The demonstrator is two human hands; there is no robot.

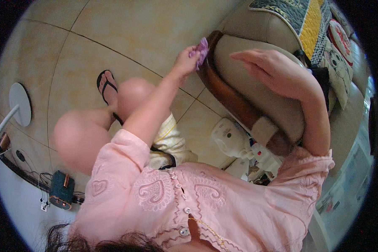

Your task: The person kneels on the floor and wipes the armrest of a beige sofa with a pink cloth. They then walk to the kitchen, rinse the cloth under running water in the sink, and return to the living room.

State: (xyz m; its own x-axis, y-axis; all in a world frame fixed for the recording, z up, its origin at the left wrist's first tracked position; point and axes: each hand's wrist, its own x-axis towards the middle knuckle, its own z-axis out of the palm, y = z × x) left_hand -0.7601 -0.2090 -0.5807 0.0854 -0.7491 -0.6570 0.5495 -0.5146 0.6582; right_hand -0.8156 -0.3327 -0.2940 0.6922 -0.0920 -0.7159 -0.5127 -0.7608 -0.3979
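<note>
My left hand [186, 64] is closed around a crumpled purple cloth [202, 50]. The cloth is at the outer edge of a brown wooden armrest [229, 94], near its far end, and seems to touch it. My right hand [273, 72] is over the beige sofa seat [256, 52], holding nothing. Its fingers stretch to the left, thumb partly hidden. A pale, squarish patch [264, 129] covers part of the armrest near me.
A white plastic jug [229, 136] and small items stand beside the armrest. On the sofa lie a quilted cover [281, 17] and a cat-face cushion [336, 71]. To the left are a white round stand base [21, 104], a dark green box-shaped device [62, 189] and cables.
</note>
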